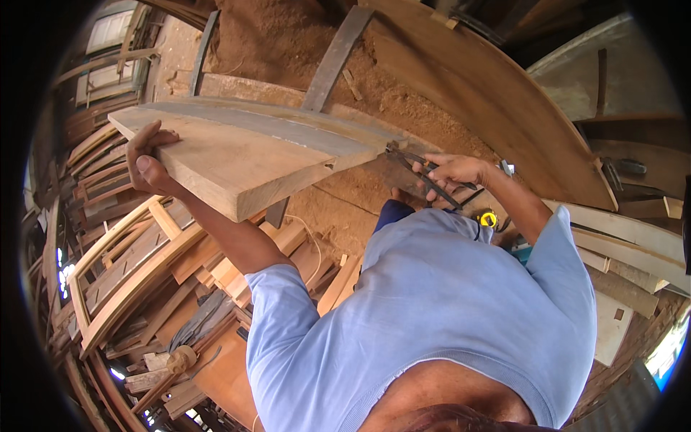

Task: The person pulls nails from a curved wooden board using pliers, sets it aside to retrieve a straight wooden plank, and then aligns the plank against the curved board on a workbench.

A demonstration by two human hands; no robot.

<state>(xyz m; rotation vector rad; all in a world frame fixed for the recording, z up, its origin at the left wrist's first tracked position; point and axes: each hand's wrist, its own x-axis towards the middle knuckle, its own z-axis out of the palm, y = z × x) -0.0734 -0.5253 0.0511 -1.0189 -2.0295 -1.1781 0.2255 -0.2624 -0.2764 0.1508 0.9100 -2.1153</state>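
A thick, pale wooden board (237, 147) lies across the bench in front of me, with a grey board (273, 128) alongside its far edge. My left hand (152, 162) grips the near left edge of the wooden board, fingers curled over its top. In my right hand (461, 171) is a pair of dark metal pincers (417, 167), its two handles spread apart within the fingers. The jaws touch the right end of the boards, near the far corner. Whether they hold a nail there is too small to tell.
A yellow tape measure (488, 219) sits at my right side. Stacked timber and a curved wooden frame (144, 266) fill the left. Grey metal bars (338, 57) extend beyond the boards over sawdust-covered ground (266, 43). A large brown panel (489, 93) leans at the right.
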